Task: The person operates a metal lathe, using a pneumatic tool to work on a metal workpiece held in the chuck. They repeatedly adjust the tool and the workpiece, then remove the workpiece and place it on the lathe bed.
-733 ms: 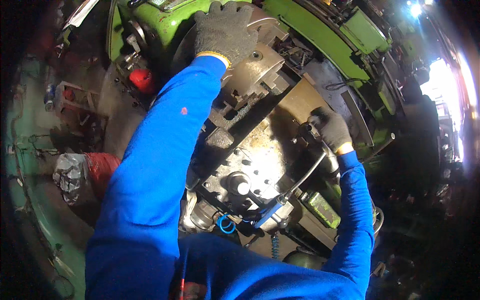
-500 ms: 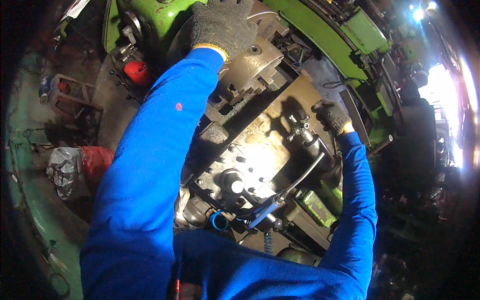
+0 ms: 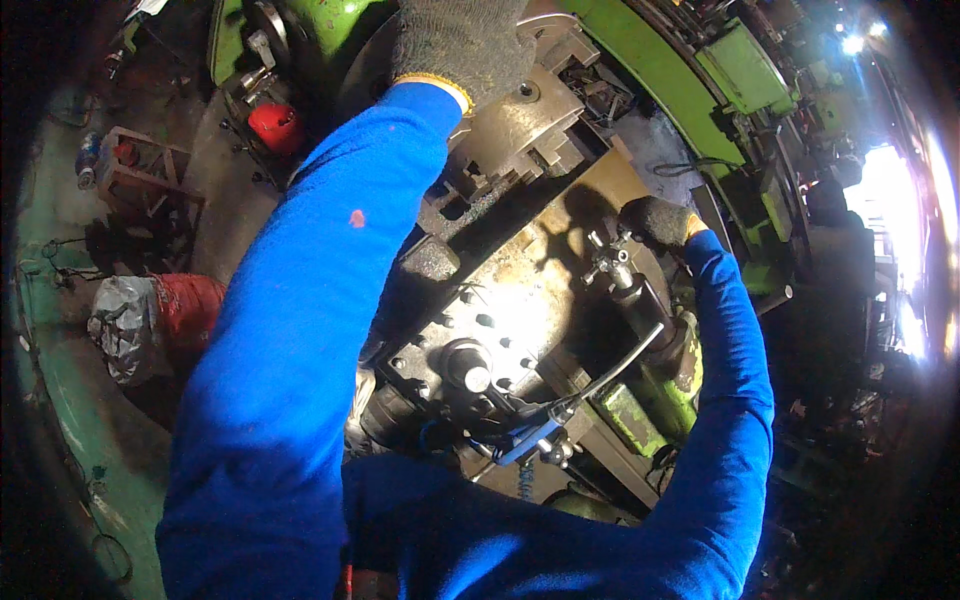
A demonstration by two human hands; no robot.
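My left hand (image 3: 465,45), in a dark knit glove with a yellow cuff, lies over the near-left part of a large metal lathe chuck (image 3: 515,125). Its fingers run toward the top edge and are mostly hidden. On the right, my gloved right hand (image 3: 655,222) is closed, with its fingertips at the upper-right spoke of a metal cross-shaped handle (image 3: 612,262). Below the chuck sits a bolted tool post (image 3: 470,365), brightly lit. Resting near it is a blue air gun (image 3: 530,437) with a long curved nozzle.
Green machine parts (image 3: 745,65) stand at the far right. A red container (image 3: 277,128) is left of my sleeve. A red and silver sack (image 3: 155,325) lies on the green floor at left, near a rusty metal frame (image 3: 140,170). A metal rod end (image 3: 778,298) juts out at right.
My right hand has come closer to the cross-shaped handle, and its fingers now reach a spoke. My left hand stays over the chuck. The whole view has shifted slightly.
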